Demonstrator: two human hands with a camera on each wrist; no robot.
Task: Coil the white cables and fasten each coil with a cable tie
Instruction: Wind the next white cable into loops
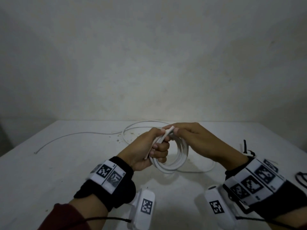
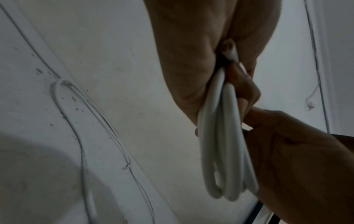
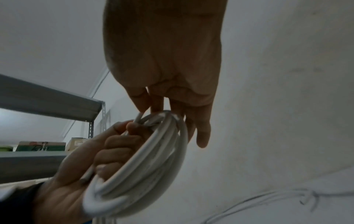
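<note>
A coil of thick white cable (image 1: pixel 178 156) hangs a little above the white table (image 1: pixel 49 171). My left hand (image 1: pixel 159 147) grips the coil's left side, with its fingers curled through the loops. My right hand (image 1: pixel 172 129) is at the top of the coil and pinches a short end of the cable (image 1: pixel 168 132) between thumb and fingers. In the left wrist view the loops (image 2: pixel 226 151) hang from my left hand (image 2: pixel 191 60), and my right hand (image 2: pixel 287 151) reaches in from the lower right. The right wrist view shows my right fingers (image 3: pixel 203 136) over the coil (image 3: pixel 153 166).
A loose length of the cable (image 1: pixel 132 128) loops on the table behind my hands. A thin white cable (image 1: pixel 66 137) trails off to the left. Black cable ties (image 1: pixel 245 145) lie at the table's right edge. A grey metal shelf (image 3: pixel 47 98) stands to the left.
</note>
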